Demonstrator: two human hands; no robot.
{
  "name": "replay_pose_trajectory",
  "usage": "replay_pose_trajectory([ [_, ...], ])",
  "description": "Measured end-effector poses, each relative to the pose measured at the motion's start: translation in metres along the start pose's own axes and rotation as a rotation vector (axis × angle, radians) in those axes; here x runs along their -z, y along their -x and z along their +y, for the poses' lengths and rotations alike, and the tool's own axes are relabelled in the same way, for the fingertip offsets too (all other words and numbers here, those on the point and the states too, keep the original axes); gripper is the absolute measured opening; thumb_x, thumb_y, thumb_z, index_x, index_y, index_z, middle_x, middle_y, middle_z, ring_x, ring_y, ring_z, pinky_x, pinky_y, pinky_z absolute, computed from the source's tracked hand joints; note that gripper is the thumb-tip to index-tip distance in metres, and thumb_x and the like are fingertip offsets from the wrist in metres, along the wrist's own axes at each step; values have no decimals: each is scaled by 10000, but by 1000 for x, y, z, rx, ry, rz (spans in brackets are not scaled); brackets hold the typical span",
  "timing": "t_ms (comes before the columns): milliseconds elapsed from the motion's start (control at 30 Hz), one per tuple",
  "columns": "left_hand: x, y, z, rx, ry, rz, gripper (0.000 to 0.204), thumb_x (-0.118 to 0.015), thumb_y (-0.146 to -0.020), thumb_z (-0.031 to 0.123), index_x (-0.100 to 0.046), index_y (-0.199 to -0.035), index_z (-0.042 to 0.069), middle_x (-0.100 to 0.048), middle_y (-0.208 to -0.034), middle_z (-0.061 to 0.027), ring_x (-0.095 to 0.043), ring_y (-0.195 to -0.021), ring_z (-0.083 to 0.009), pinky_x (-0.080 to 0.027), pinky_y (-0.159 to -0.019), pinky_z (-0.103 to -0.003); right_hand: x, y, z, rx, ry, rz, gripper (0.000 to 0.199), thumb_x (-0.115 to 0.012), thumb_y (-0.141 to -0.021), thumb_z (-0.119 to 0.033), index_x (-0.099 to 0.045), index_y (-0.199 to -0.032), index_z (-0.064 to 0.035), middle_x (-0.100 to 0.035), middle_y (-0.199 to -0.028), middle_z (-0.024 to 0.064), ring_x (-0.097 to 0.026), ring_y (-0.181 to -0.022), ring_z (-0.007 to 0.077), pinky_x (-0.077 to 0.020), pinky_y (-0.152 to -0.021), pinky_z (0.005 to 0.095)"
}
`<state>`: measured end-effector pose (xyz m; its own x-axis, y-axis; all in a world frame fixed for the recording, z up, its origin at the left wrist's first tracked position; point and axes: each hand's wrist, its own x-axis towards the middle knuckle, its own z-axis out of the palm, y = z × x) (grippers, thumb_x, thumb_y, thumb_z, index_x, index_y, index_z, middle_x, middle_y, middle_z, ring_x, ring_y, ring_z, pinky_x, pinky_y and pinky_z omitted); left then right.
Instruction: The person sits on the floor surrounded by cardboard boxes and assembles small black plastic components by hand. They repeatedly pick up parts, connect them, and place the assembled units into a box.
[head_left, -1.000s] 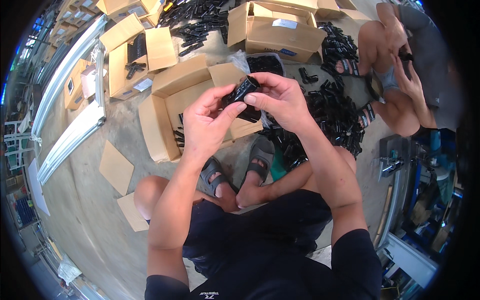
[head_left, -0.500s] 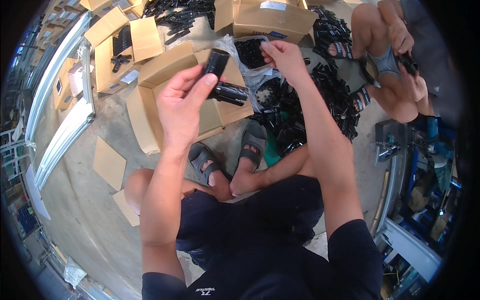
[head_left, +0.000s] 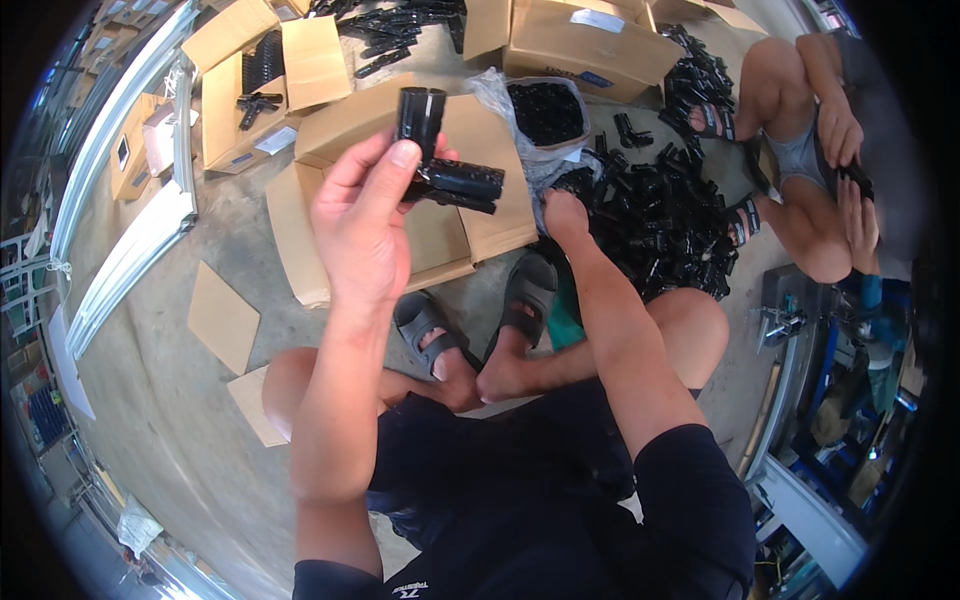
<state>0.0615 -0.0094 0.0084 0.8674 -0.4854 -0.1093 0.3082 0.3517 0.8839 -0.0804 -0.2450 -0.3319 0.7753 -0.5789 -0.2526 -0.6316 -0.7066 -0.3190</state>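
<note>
Left hand point(head_left: 365, 215) raised in front of the torso, thumb and fingers clamped on a black pipe fitting point(head_left: 460, 182) near its bend. One tubular arm stood up and away from the body; the other ran out to the right, roughly square to the first, its end toward the right hand's side. The left palm lay to the left of the fitting, so the right-hand arm projected clear of the grip.

Right hand point(head_left: 566, 215) lower and to the right, apart from the fitting, at the edge of crumpled clear plastic point(head_left: 541, 178) with small dark pieces point(head_left: 575, 181) beside it. Fingertips hidden behind the hand itself; could not tell whether they were apart or pinched on anything. Of the two, the right was nearer the loose pieces.

Beyond the fitting, an open carton point(head_left: 290, 235); forearm and fitting masked part of its inside. Farther right, a heap of black fittings point(head_left: 670, 225), too tangled to count. Past the plastic, a lined tub point(head_left: 583, 128) of dark parts, individual shapes unreadable.

At far right, a co-worker's hand point(head_left: 858, 215) by a dark object, too shadowed to identify; that person's upper body was lost at the dark rim.
</note>
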Motion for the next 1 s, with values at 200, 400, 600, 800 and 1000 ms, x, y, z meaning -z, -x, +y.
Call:
replay_pose_trajectory([
  [200,5,-3,0,103,199,6,255,-656,-995,84,-668,-1207,-56,-741,-1063,-192,-740,-950,-275,-608,-883,-390,-2,-2,-3,-13,-3,11,187,-611,-888,-123,-699,-999,0,-703,-1033,264,-686,-986,456,-553,-861,534],
  [400,4,-1,6,150,289,-14,269,-653,-1015,176,-684,-1186,-29,-745,-1064,-182,-747,-956,-271,-611,-809,-328,-7,-1,-2,-19,-49,55,167,-607,-885,-106,-709,-957,4,-702,-1000,270,-688,-966,462,-554,-861,536],
  [600,1,-3,7,134,258,9,275,-655,-1019,217,-695,-1179,-3,-754,-1063,-153,-750,-948,-238,-562,-702,-259,39,5,-34,7,-102,49,173,-607,-899,-123,-715,-927,8,-712,-975,271,-694,-949,458,-554,-851,538],
  [800,-2,3,6,111,239,18,268,-668,-1009,212,-701,-1167,-2,-755,-1044,-150,-753,-923,-242,-575,-721,-278,145,-5,-81,237,-424,201,181,-700,-883,-115,-726,-1005,16,-724,-883,251,-736,-878,346,-569,-779,430],
  [1000,-11,13,-1,24,165,21,264,-684,-998,172,-699,-1177,-21,-757,-1024,-140,-751,-905,-229,-601,-783,-321,278,60,-155,196,-1246,-43,124,-700,-958,-70,-733,-1049,7,-738,-930,52,-669,-835,99,-531,-733,266],
])
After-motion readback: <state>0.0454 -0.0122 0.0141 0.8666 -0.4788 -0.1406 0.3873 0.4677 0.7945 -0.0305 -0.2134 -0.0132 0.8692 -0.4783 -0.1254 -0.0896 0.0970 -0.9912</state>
